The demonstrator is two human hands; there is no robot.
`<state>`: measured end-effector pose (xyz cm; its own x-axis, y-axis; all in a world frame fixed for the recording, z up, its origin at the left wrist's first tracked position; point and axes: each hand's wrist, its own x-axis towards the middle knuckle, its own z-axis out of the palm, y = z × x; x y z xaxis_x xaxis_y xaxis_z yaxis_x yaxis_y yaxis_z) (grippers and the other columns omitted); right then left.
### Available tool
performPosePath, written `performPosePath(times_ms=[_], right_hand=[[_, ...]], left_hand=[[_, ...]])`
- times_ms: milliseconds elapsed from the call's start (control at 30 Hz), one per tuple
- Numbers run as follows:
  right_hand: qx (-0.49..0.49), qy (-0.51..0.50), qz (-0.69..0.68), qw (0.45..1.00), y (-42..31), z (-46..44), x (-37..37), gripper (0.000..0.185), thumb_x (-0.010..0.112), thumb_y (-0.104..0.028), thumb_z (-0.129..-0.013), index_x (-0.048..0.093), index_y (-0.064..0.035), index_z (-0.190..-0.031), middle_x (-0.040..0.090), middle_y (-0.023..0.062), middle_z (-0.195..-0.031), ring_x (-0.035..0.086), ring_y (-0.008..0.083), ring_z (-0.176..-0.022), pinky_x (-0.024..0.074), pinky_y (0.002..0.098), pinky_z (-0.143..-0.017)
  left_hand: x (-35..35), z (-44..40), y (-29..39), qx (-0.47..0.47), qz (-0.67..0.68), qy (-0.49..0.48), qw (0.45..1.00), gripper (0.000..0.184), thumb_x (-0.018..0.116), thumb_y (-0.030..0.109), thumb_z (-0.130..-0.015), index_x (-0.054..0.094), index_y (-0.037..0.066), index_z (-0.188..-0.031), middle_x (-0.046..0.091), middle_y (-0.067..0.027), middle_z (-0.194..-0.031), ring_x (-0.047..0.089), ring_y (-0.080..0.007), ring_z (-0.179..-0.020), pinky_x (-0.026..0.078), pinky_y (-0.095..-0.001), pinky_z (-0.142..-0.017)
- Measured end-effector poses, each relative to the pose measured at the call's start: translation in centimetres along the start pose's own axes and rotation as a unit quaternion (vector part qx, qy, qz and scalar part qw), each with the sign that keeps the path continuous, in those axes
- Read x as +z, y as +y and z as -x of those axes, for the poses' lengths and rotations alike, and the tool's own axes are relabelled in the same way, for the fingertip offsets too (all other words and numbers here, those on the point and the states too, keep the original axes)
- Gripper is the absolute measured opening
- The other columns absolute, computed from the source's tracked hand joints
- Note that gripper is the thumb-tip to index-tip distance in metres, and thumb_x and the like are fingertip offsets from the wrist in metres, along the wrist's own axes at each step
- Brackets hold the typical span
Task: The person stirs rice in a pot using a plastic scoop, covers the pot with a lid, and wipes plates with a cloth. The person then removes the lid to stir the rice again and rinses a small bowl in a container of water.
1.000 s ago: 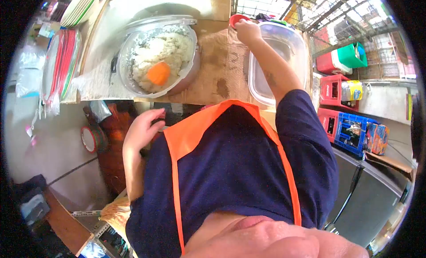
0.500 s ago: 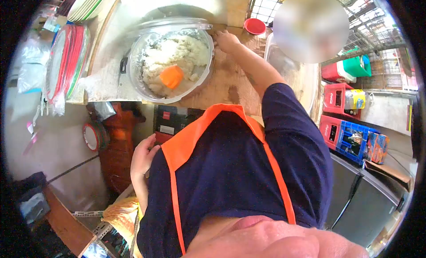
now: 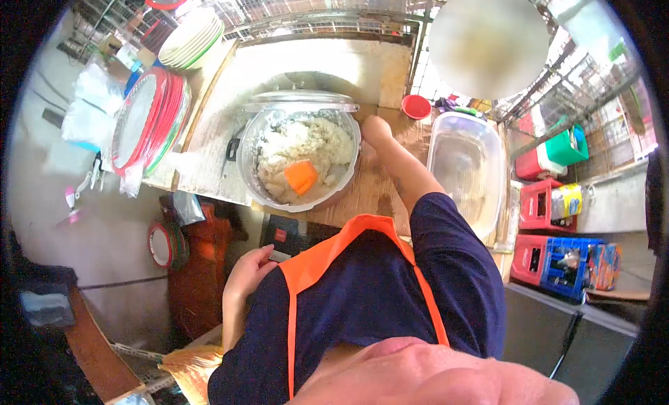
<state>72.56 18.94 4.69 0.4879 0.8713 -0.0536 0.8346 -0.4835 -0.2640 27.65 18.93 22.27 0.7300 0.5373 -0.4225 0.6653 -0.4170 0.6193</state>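
A large metal pot (image 3: 249, 189) stands on the wooden counter, holding white cooked rice (image 3: 300, 136). An orange scoop (image 3: 301, 176) rests in the rice, toward the near side. A clear lid (image 3: 301, 97) sits tilted at the pot's back rim. My right hand (image 3: 376, 132) is closed at the pot's right side, opposite the black handle (image 3: 232, 149); its fingertips are partly hidden. Low beside my orange apron (image 3: 317, 255), my left hand (image 3: 249, 271) is empty, with its fingers loosely stretched and the thumb apart.
A red bowl (image 3: 416, 107) and a clear plastic tub (image 3: 496, 175) are right of the pot. Red-rimmed plates (image 3: 150, 119) and stacked bowls (image 3: 191, 39) stand at the left. Bottle crates (image 3: 557, 262) line the right side. Wire mesh closes off the back.
The view has tilted up, so the counter sits lower in the picture and more of the tub shows. My right hand stays by the pot's right side; my left stays low.
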Motion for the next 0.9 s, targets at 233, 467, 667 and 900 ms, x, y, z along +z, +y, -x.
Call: performPosePath(times_ms=[233, 467, 667, 900], right_hand=[[0.122, 0.124, -0.813, 0.557, 0.2, 9.4, -1.7, 0.023, 0.054, -0.003, -0.076, 0.056, 0.0073, -0.097, 0.060, 0.0137, -0.080, 0.060, 0.0234, -0.069, 0.0515, 0.0315, -0.064], [0.206, 0.054, -0.857, 0.469, -7.9, 27.9, 1.4, 0.012, 0.061, -0.013, -0.078, 0.054, -0.0026, -0.079, 0.056, 0.0060, -0.065, 0.056, 0.0132, -0.058, 0.0470, 0.0252, -0.051], [0.455, 0.197, -0.776, 0.389, -14.0, 42.6, 6.5, 0.015, 0.064, -0.011, -0.075, 0.052, -0.0036, -0.079, 0.055, 0.0064, -0.065, 0.055, 0.0154, -0.057, 0.0454, 0.0262, -0.046], [0.587, 0.251, -0.617, 0.460, -13.3, 53.1, 7.6, 0.016, 0.063, -0.008, -0.068, 0.058, -0.0032, -0.083, 0.056, 0.0058, -0.065, 0.056, 0.0129, -0.056, 0.0467, 0.0265, -0.045]], left_hand=[[-3.4, -6.3, -3.9, 0.121, 0.103, -0.177, 0.971, 0.038, 0.055, 0.009, -0.083, 0.047, 0.001, -0.119, 0.058, -0.0112, -0.104, 0.055, -0.0171, -0.095, 0.043, -0.0280, -0.083], [-0.3, -13.9, -6.3, 0.011, 0.261, -0.479, 0.838, 0.033, 0.049, 0.012, -0.088, 0.047, 0.000, -0.118, 0.055, -0.0079, -0.108, 0.053, -0.0133, -0.097, 0.042, -0.0258, -0.085], [5.9, -14.9, -3.8, -0.052, 0.283, -0.574, 0.767, 0.030, 0.048, 0.015, -0.089, 0.048, 0.000, -0.115, 0.056, -0.0079, -0.106, 0.057, -0.0146, -0.092, 0.046, -0.0272, -0.081], [12.9, -13.0, 4.2, 0.034, 0.219, -0.603, 0.766, 0.030, 0.047, 0.017, -0.090, 0.047, -0.001, -0.114, 0.057, -0.0103, -0.103, 0.057, -0.0174, -0.090, 0.046, -0.0299, -0.081]])
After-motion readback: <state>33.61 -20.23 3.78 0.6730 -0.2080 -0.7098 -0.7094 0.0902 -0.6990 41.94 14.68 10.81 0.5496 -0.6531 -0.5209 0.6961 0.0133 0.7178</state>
